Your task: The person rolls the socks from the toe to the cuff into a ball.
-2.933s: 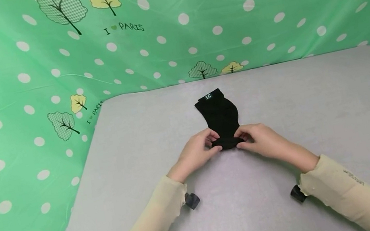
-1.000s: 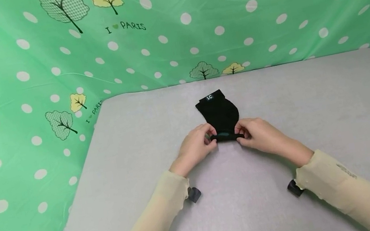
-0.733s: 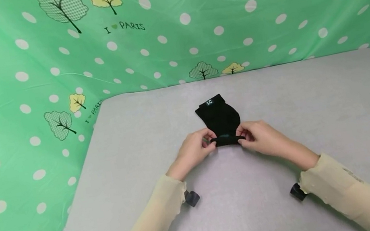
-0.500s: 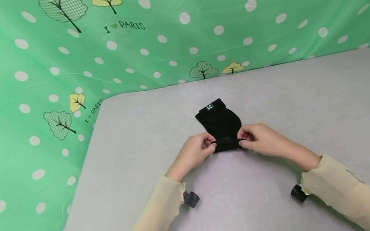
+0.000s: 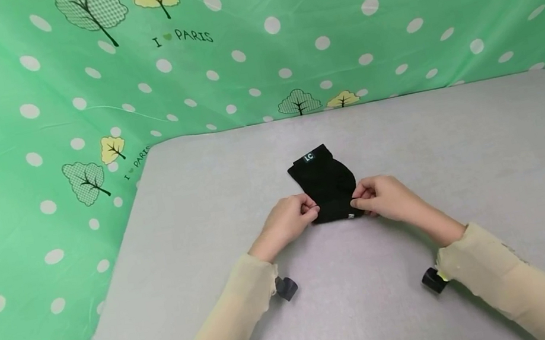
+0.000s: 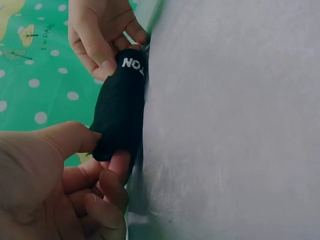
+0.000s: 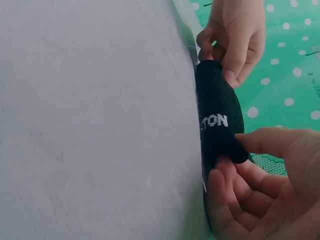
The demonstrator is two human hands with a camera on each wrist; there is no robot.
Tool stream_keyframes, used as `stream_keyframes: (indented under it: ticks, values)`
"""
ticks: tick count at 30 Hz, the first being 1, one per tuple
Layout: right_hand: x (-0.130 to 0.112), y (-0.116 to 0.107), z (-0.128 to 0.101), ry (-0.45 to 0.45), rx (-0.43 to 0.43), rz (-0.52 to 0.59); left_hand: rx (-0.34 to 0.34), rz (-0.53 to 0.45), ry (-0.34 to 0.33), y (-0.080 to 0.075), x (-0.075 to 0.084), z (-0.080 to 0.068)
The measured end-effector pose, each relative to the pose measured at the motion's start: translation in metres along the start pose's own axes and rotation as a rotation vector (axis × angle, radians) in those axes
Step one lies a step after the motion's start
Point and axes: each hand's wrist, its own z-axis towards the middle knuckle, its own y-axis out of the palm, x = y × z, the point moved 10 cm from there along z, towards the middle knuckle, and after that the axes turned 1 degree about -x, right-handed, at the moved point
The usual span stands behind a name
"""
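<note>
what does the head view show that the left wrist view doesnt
Only the head view shows the whole black sock lying on the grey table, with its LC label at the far end, plus both sleeves and the green dotted backdrop all round. Only the left wrist view shows the white letters "TON" on the rolled near end. Both show the left hand and right hand pinching that roll's two ends.

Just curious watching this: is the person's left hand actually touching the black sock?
Touching. In the left wrist view, the left hand pinches the near end of the black sock between thumb and fingers, with no gap visible.
</note>
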Motion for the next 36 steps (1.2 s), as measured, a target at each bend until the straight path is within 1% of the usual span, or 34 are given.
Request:
stream_keyframes:
  ticks: [2,7,9,14,19,27,32,36]
  values:
    - [-0.002,-0.003,0.0,-0.017,0.042,-0.043,0.027,0.029,0.003,-0.003,0.002,0.0]
    - [-0.015,-0.008,-0.001,-0.097,0.149,-0.168,0.098,0.108,0.062,-0.009,0.011,-0.001]
    - [-0.02,-0.008,-0.002,-0.124,0.172,-0.205,0.109,0.144,0.083,-0.01,0.014,-0.002]
    - [-0.025,-0.008,-0.008,-0.176,0.198,-0.266,0.112,0.208,0.1,-0.009,0.015,-0.006]
    - [-0.025,-0.008,-0.011,-0.226,0.189,-0.274,0.104,0.196,0.127,-0.009,0.015,-0.009]
    - [-0.023,-0.007,-0.015,-0.286,0.138,-0.236,0.074,0.109,0.135,-0.007,0.011,-0.009]
    - [-0.023,-0.006,-0.015,-0.309,0.121,-0.265,0.078,0.096,0.13,-0.007,0.009,-0.007]
    - [-0.023,-0.005,-0.013,-0.308,0.139,-0.292,0.09,0.087,0.117,-0.008,0.007,-0.005]
